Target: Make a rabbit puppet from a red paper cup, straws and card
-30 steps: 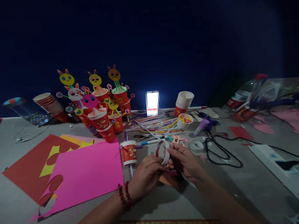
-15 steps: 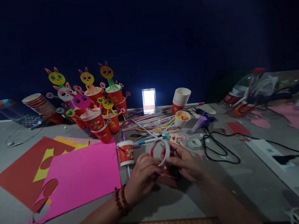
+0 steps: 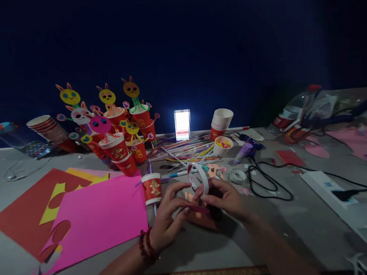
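In my right hand (image 3: 225, 198) is a white roll of tape (image 3: 204, 177), held upright by its rim between thumb and fingers. My left hand (image 3: 169, 213) pinches a small dark pink paper piece (image 3: 198, 208) just below the roll, its fingers partly spread. Beneath the hands lies an orange-brown paper piece (image 3: 205, 223), with a dark object beside it that I cannot make out. Left of my left hand, a red paper cup (image 3: 151, 189) stands upside down with purple pipe cleaners at its top.
Pink card (image 3: 106, 212) and red card (image 3: 23, 211) cover the left. Behind stand red cups with rabbit-faced figures (image 3: 100, 124). Pens and pipe cleaners (image 3: 184, 148) lie at the back centre. A clear tape roll (image 3: 237, 175), black cable (image 3: 272, 198) and power strip (image 3: 333, 197) are right.
My left hand has moved off the tape roll, its fingers opening out, and the pink paper piece now shows in it. The roll has turned and risen slightly in my right hand.
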The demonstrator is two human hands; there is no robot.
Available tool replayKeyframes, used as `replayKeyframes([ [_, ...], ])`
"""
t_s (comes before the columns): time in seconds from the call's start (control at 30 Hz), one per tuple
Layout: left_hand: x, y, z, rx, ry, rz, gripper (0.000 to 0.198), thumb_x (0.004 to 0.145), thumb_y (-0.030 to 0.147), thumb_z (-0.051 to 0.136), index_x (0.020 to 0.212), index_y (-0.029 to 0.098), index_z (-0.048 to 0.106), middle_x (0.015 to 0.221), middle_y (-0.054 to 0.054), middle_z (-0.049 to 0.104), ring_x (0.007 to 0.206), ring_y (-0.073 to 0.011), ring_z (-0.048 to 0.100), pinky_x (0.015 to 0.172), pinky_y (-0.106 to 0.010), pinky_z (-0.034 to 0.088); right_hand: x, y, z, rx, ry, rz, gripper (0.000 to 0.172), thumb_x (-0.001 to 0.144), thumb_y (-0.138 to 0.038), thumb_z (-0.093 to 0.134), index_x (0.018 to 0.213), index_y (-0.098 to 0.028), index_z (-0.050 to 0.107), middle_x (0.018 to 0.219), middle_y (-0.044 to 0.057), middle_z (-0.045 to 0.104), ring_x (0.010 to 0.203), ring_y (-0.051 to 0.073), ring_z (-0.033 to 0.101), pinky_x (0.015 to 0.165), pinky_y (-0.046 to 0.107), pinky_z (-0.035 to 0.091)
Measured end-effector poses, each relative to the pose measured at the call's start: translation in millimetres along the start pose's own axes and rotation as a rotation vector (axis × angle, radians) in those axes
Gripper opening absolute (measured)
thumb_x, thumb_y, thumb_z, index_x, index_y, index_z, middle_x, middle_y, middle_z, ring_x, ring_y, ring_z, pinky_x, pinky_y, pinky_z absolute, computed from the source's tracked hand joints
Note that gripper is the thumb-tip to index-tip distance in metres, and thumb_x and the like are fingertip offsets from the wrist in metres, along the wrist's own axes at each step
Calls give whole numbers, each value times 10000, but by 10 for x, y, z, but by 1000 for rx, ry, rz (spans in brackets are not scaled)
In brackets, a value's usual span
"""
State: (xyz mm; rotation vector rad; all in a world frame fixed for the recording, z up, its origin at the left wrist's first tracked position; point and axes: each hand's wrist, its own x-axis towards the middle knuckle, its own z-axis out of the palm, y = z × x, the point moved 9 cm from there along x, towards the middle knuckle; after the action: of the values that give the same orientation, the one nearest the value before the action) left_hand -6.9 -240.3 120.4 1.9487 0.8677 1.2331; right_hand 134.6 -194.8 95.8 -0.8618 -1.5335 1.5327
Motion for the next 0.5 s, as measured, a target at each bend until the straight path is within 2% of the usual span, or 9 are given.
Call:
replayKeyframes([
  [0.13, 13, 58, 7, -9, -42, 62, 173, 944, 227, 483, 960, 215, 655, 1398, -111, 491, 1291, -288, 439, 1073, -511, 353, 18, 20, 28, -98, -4, -5, 243, 809, -431, 704, 856, -193, 724, 819, 46, 705, 703, 167, 638, 634, 270, 515],
  [0.23, 23, 101, 28, -11, -68, 92, 175, 938, 202, 479, 983, 219, 648, 1394, -111, 491, 1289, -283, 438, 1073, -507, 350, 31, 81, 59, -66, -32, 50, 302, 807, -487, 693, 775, -187, 689, 723, 24, 687, 620, 146, 617, 597, 257, 503],
  [0.3, 20, 105, 54, 19, -89, 92, 188, 935, 189, 472, 999, 224, 645, 1394, -112, 487, 1292, -282, 431, 1070, -503, 353, 34, 121, 77, -1, -47, 88, 325, 832, -505, 660, 782, -184, 680, 738, 24, 689, 596, 132, 610, 585, 247, 497],
  [0.43, -5, 129, 66, 139, -92, 135, 235, 925, 178, 455, 1056, 239, 641, 1487, -102, 380, 1339, -305, 367, 1076, -527, 333, 33, 171, 87, 159, -52, 122, 365, 903, -519, 555, 845, -177, 669, 794, 41, 689, 534, 111, 580, 529, 234, 470],
  [0.5, -7, 144, 35, 211, -70, 152, 238, 913, 163, 462, 1057, 237, 637, 1530, -93, 318, 1373, -319, 318, 1096, -551, 293, 31, 169, 67, 112, -46, 120, 367, 915, -518, 532, 825, -181, 647, 739, 23, 663, 494, 103, 533, 486, 222, 424],
])
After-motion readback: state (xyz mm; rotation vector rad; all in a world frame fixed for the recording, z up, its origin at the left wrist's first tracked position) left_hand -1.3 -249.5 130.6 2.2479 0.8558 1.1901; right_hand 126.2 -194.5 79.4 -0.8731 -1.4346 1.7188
